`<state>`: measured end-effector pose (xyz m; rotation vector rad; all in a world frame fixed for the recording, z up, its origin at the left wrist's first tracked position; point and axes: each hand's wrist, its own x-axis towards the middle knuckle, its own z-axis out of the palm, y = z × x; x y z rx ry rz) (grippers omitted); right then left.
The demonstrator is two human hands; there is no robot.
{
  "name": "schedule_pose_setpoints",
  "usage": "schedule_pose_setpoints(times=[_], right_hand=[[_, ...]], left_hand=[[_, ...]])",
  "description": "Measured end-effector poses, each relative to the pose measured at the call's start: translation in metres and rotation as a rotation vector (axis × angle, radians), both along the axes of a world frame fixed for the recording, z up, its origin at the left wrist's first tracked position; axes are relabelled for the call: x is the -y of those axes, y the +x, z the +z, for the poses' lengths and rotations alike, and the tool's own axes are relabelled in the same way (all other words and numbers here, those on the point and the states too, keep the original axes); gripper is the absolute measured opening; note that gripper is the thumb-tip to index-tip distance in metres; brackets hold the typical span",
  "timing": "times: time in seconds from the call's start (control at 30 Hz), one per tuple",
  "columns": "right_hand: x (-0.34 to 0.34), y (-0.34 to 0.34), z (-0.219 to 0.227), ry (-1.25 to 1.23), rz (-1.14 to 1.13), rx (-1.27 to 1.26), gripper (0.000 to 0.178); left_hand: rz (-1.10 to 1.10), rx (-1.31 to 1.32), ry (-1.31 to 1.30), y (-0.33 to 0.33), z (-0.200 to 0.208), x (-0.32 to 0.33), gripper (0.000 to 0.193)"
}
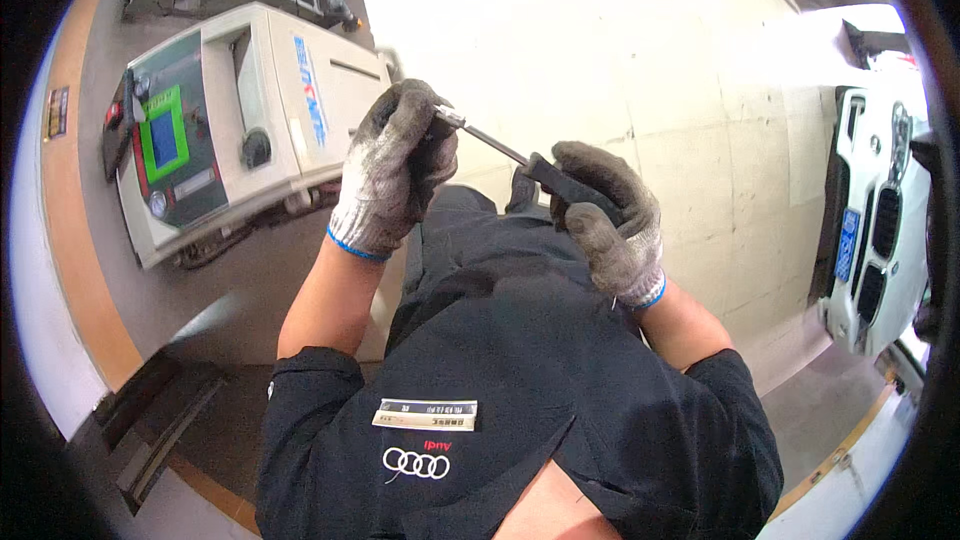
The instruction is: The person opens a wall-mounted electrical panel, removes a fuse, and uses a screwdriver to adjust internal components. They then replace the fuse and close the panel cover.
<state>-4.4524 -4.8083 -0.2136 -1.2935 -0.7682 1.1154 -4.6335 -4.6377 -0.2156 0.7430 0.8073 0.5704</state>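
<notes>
To the right of the pale machine [285,130], the left hand [393,165] and right hand [620,225] grasp a slim black-handled tool [541,170] at its metal tip [449,116] and handle [570,187] respectively, best kept steady and aligned along the shaft [497,145].

Open right, hemmed left

A wide lane over pale floor [720,110] parts the right hand [615,225] from the white car [885,225]. A beige machine [320,70] obstructs left of the left hand [390,170]; a dark-handled tool [497,145] bars the gap between both hands.
</notes>
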Motion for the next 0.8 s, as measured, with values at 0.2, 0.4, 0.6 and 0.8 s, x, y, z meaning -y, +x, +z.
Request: schedule_pose_setpoints(times=[0.2, 0.4, 0.6, 0.8], right_hand=[[-0.139, 0.114, -0.005, -0.047, -0.001, 0.316, 0.036], [-0.331, 0.197, -0.024, 0.194, -0.137, 0.554, 0.038], [-0.464, 0.29, 0.014, 0.147, -0.412, 0.059, 0.06], [-0.662, 0.412, -0.045, 0.401, -0.635, 0.561, 0.027]], left_hand=[[0.046, 0.024, 0.087, 0.106, -0.03, -0.136, 0.029], [-0.086, 0.255, -0.186, 0.212, -0.042, -0.343, 0.028], [-0.274, 0.156, -0.011, 0.33, 0.011, -0.511, 0.036], [-0.261, 0.099, -0.023, 0.464, -0.013, -0.697, 0.037]])
